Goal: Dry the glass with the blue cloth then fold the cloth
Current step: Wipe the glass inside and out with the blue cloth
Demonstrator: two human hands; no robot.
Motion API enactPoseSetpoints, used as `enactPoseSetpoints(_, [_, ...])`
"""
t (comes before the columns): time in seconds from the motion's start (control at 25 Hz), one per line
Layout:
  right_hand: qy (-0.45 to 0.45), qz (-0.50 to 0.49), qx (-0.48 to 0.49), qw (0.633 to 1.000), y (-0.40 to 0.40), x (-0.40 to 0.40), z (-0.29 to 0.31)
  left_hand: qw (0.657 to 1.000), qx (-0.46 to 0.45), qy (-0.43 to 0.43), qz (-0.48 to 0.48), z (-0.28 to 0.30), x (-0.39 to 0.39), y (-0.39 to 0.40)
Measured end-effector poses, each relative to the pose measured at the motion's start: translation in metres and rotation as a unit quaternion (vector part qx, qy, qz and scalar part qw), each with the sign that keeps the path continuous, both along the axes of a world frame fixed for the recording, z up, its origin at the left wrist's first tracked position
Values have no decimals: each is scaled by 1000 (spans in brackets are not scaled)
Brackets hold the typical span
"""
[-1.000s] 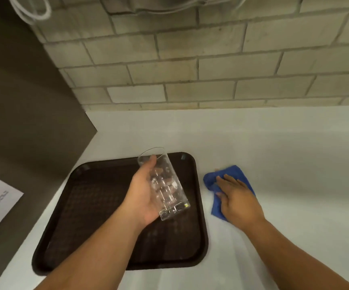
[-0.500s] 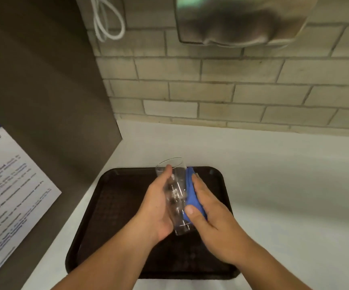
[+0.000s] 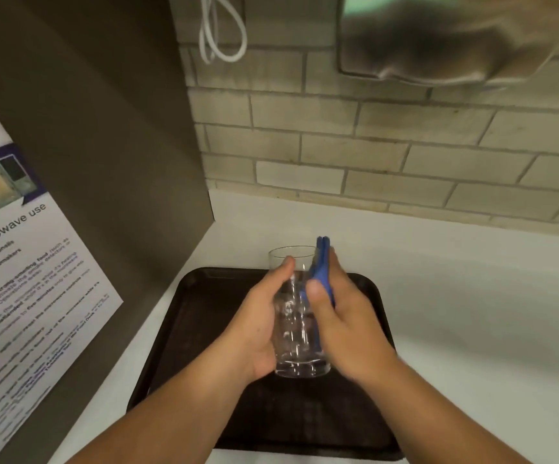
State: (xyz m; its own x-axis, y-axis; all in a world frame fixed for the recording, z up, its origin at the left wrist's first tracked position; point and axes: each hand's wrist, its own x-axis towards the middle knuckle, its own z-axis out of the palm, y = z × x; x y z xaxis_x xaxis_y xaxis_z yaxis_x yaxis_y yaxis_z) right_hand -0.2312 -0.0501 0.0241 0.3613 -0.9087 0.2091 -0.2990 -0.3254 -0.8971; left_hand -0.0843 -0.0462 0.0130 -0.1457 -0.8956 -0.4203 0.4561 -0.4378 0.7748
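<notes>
Counter [image 3: 472,296]: A wide white top is seen, running from the brick wall at the far side to the near edge. It is hard, so a dropped glass could break on it.

Tray [image 3: 204,329]: A dark tray is laid on the counter, right under both hands. If the glass is let go, it would most likely land here first, and could crack or roll off the rim.

Paper sign [image 3: 20,279]: A sign about microwave use is stuck on the brown panel at the left. It is well apart from the hands and is not likely to be bumped.

Left hand [image 3: 258,326]: The grip is closed around the left side of the glass, with the thumb up near the rim. The glass is held up by this hand alone. If the glass is wet, the fingers could slide.

Right hand [image 3: 345,323]: The blue cloth is pressed flat against the right side of the glass by this hand, with the thumb curled over it. If it is pushed too hard, the glass could be shoved out of the left grip.

Glass [image 3: 296,329]: It is held upright above the tray, between the two hands. Drying is judged to be only just started.

Blue cloth [image 3: 320,272]: It is squeezed between the right palm and the glass, with a bit sticking up past the rim. It is bunched, so some wet spots could be missed. The inside is not yet wiped, and folding is not yet done.
</notes>
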Motion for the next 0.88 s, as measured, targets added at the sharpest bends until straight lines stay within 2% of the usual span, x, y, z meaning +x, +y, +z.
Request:
enactPoseSetpoints(0.08, [-58, -27, 100, 993, -20, -1, 7, 1000, -20, 24, 3, 1, 0, -3])
enactPoseSetpoints(0.16, [-53, -5, 142, 988, -13, -7, 2, 998, -32, 51, 36, 2, 5, -13])
enactPoseSetpoints(0.24, [21, 34, 91, 995, 12, -6, -4, 997, -26, 51, 58, 0, 10, -20])
enactPoseSetpoints(0.36, [21, -17, 12, 1000, 4, -1, -5, 1000, 2, 10, 27, -7, 0, -16])
enactPoseSetpoints(0.4, [18, -48, 13, 999, -10, 2, 0, 1000, 4, 10, 21, -8, -4, -14])
enactPoseSetpoints(0.48, [-6, -92, 80, 993, -35, 2, 7, 1000, -2, 22, 19, -7, -8, -14])
enactPoseSetpoints(0.56, [-8, -97, 115, 989, -31, -1, 5, 999, -2, 25, 36, -6, -4, -20])
enactPoseSetpoints(0.68, [55, -56, 37, 996, 2, 0, -5, 998, 33, 10, 58, -7, 5, -26])
enactPoseSetpoints(0.76, [25, -81, -24, 996, -1, 6, -7, 998, 40, 1, 49, -9, 3, -24])
enactPoseSetpoints(0.8, [-5, -101, -16, 995, -9, 9, -3, 999, 31, 4, 39, -8, 1, -22])
enactPoseSetpoints(0.88, [-73, -120, 59, 988, -29, 13, 4, 999, 13, 8, 33, -5, -2, -20])
